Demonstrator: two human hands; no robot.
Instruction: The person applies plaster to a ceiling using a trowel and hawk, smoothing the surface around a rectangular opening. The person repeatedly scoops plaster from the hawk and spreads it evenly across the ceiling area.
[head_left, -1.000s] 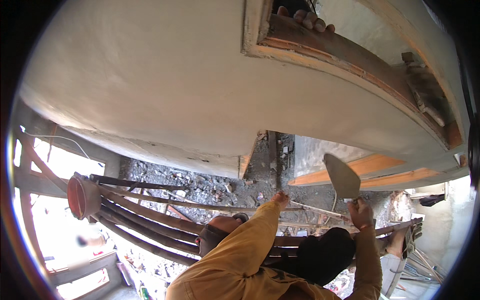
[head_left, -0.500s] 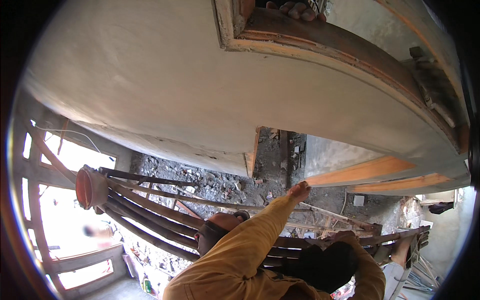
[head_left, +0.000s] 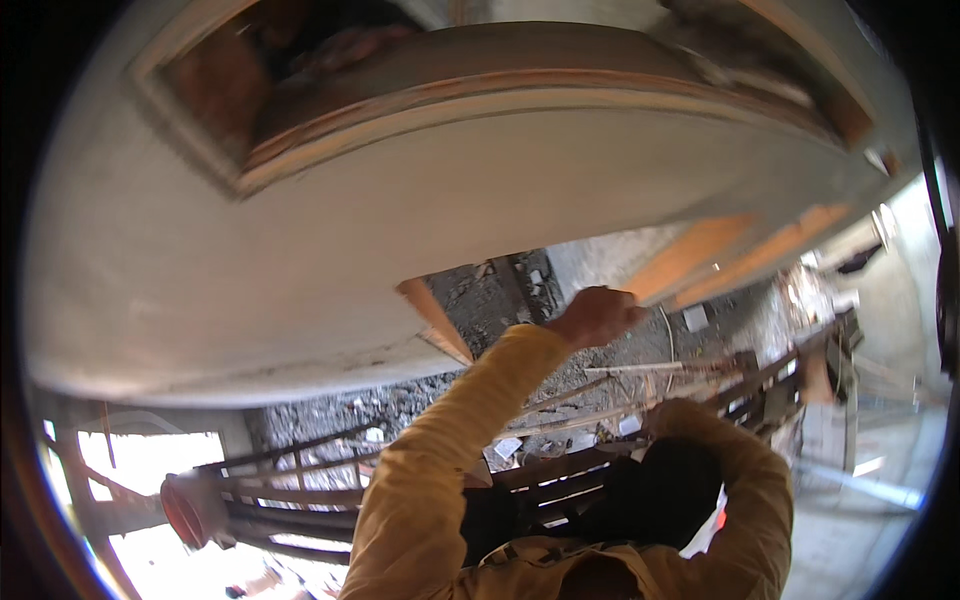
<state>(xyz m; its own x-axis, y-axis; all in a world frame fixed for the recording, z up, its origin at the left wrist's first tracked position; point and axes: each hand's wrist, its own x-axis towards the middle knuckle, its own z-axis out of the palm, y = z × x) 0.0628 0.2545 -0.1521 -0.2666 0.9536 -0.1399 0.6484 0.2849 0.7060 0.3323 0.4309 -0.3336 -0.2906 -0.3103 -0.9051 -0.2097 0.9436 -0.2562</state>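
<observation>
My left arm, in a yellow-brown sleeve, reaches forward over a rubble-strewn floor [head_left: 470, 305]. My left hand [head_left: 600, 315] is closed at the near end of an orange wooden frame [head_left: 690, 255], which edges an opening in the plastered wall [head_left: 330, 270]. Its fingertips are partly hidden. Lower and to the right, my right hand [head_left: 675, 415] is in front of my dark-clad knee [head_left: 665, 490], close to the scaffold poles [head_left: 570, 468]. Blur hides its fingers, so whether it grips a pole cannot be made out.
A bucket [head_left: 190, 510] with a reddish inside is at the left end of the poles. Above, a window opening has a curved wooden sill [head_left: 520, 60], with another person's blurred hand [head_left: 365, 45] at it. Bright openings [head_left: 150, 460] are at far left.
The whole view has shifted and turned; the window opening now appears further left and lower. My left hand stays by the wooden frame's end and looks larger. My right hand appears slightly higher.
</observation>
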